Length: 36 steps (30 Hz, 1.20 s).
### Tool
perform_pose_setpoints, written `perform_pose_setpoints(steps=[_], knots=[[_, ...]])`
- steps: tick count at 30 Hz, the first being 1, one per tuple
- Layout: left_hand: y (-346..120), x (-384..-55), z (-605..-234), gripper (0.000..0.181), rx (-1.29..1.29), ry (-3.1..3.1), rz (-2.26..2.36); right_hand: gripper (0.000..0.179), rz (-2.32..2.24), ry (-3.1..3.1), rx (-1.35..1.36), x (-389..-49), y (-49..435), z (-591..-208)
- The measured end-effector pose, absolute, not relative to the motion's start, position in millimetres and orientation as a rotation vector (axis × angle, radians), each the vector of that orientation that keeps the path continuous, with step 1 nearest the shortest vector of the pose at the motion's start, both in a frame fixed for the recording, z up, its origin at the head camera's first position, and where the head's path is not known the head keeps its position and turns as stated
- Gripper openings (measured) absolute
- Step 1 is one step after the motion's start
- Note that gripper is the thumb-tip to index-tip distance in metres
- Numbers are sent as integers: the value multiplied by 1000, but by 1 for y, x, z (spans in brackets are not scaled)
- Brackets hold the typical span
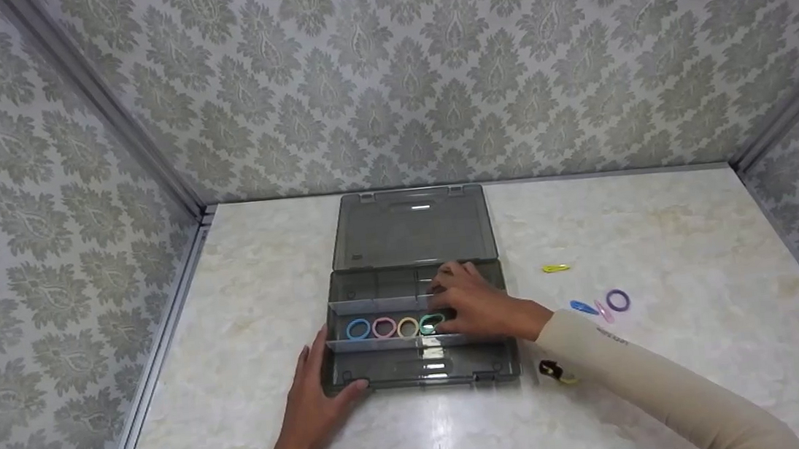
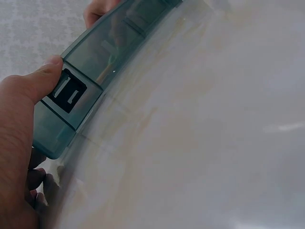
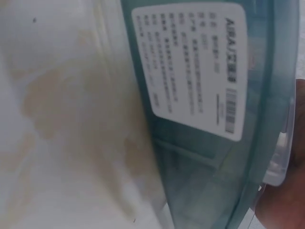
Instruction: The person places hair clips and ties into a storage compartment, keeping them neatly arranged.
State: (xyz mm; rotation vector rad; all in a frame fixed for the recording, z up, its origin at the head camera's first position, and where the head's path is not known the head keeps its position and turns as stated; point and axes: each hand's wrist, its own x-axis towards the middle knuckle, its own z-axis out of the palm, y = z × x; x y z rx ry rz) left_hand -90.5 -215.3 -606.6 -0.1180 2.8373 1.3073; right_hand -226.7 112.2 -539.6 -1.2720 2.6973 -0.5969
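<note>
A grey see-through compartment box (image 1: 422,380) lies on the table with its lid (image 1: 411,227) folded back. My left hand (image 1: 317,394) holds its front left corner, thumb on the front edge and fingers along the side. In the middle compartment, blue (image 1: 357,319), pink (image 1: 383,318) and yellow (image 1: 407,319) hair ties sit in a row. At the row's right end, my right hand (image 1: 477,305) pinches a green hair tie (image 1: 429,315); its fingers partly cover it. The right wrist view shows the box's side with a white label (image 3: 195,67).
Right of the box lie a yellow hair clip (image 1: 555,268), a blue hair clip (image 1: 583,307), a pink hair clip (image 1: 603,311) and a purple hair tie (image 1: 618,300). A dark and yellow item (image 1: 551,369) lies beside the right forearm. Patterned walls (image 1: 414,69) border the table.
</note>
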Motion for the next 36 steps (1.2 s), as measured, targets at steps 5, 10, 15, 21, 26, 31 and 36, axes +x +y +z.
perform_pose_setpoints(steps=[5, 10, 15, 21, 26, 31, 36], knots=[[-216, -91, -607, 114, -118, 2836, 1309, 29, -556, 2702, -1292, -226, 112, -539], [-215, -92, -608, 114, -128, 2823, 1322, 32, -538, 2681, -1318, -227, 113, -536], [-214, -93, -608, 115, -125, 2820, 1317, 32, -580, 2666, -1325, -226, 121, -536], [-215, -91, -605, 115, -144, 2811, 1301, 32, -684, 2665, -1347, -223, 136, -535], [-215, -91, -604, 117, -157, 2800, 1298, 28, -727, 2703, -1374, -219, 146, -533], [-214, -91, -602, 118, -174, 2782, 1285, 28, -809, 2712, -1338, -217, 158, -532], [-214, -92, -602, 118, -170, 2778, 1294, 25, -920, 2729, -1322, -216, 173, -533]])
